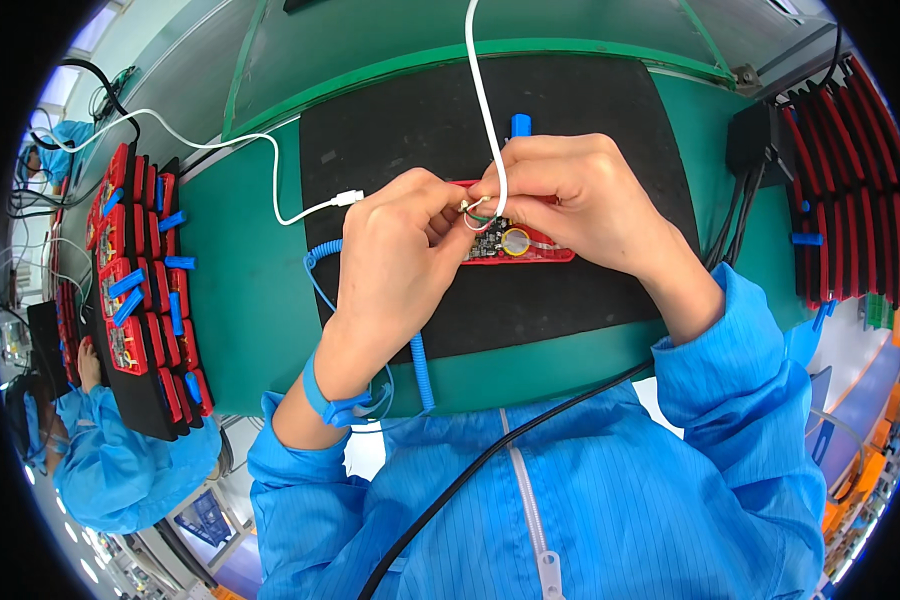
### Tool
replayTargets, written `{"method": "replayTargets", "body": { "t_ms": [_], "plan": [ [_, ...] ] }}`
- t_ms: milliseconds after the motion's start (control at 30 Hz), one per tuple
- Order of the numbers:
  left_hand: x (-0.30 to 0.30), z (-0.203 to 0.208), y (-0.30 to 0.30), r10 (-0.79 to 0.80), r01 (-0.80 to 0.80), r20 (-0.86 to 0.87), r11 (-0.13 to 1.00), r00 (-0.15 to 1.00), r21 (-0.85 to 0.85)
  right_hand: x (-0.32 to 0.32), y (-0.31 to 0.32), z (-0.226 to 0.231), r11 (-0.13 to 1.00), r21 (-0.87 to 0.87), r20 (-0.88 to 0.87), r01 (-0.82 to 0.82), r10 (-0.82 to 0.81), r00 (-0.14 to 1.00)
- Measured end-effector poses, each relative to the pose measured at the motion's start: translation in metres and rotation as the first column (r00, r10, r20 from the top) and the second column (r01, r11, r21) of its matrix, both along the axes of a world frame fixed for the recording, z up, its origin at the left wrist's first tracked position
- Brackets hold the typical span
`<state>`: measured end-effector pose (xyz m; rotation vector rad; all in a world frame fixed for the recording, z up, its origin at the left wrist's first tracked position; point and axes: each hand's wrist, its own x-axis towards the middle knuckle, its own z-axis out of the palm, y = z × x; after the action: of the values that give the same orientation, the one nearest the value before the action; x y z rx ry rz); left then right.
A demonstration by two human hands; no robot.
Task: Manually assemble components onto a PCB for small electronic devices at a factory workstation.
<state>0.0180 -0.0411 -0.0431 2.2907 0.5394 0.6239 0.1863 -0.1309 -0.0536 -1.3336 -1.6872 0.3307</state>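
A red-housed device with a bare circuit board (486, 244) and a round coin cell (515, 241) lies on the black mat, partly hidden beneath my hands. My left hand (400, 235) pinches thin coloured wires (478, 221) with small pale ends, just above the board's left part. From the other side, my right hand (585, 200) is closed in a pinch on the same wires; its fingertips meet the left ones. A white cable (482, 90) drops from above to these fingertips. A blue wrist strap (332, 403) with a coiled cord (419, 370) circles my left wrist.
The black mat (580, 310) covers the green bench (240, 260). A white cable plug (347, 198) rests left of my hands. Racks of red-cased units (150, 300) stand left, more red-edged trays (850, 200) right. A blue piece (520, 125) sits behind. A co-worker (135, 465) is at left.
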Motion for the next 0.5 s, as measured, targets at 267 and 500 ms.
{"method": "replayTargets", "body": {
  "t_ms": [267,500],
  "plan": [
    [0.005,0.006,0.0,0.045,-0.044,-0.057,0.999,0.997,0.018,0.0,0.001,0.001,1.0,0.013,0.005,0.006,-0.006,1.0],
    [0.01,0.011,-0.012,0.102,-0.067,-0.126,0.966,0.987,0.251,-0.001,-0.006,0.006,1.0,0.017,0.037,0.012,-0.013,0.999]
  ]
}}
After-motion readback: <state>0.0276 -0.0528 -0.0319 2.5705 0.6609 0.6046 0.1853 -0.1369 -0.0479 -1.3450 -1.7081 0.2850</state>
